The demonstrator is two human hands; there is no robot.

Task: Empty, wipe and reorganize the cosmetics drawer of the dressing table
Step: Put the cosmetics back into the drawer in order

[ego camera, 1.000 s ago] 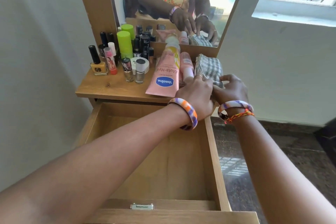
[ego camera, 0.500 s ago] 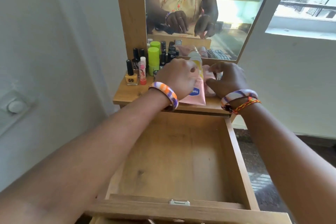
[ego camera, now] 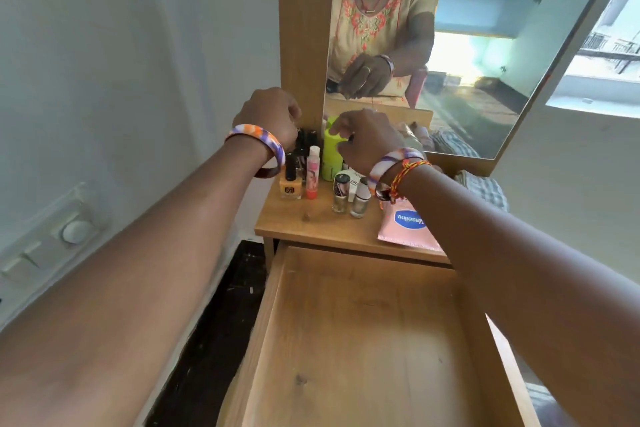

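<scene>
Head view: bare-bottomed light wooden drawer (ego camera: 363, 340) at 6 o'clock; at 12, right hand (ego camera: 367, 142) pinches smooth lime-green cylindrical bottle (ego camera: 330, 152); left hand's (ego camera: 273, 116) grip cannot be told.

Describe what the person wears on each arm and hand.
Both forearms are bare, no sleeves in view. The left hand has a thick bangle at its wrist, marbled orange, purple and white. The right hand has a similar bangle plus a red-and-yellow braided thread.
</scene>
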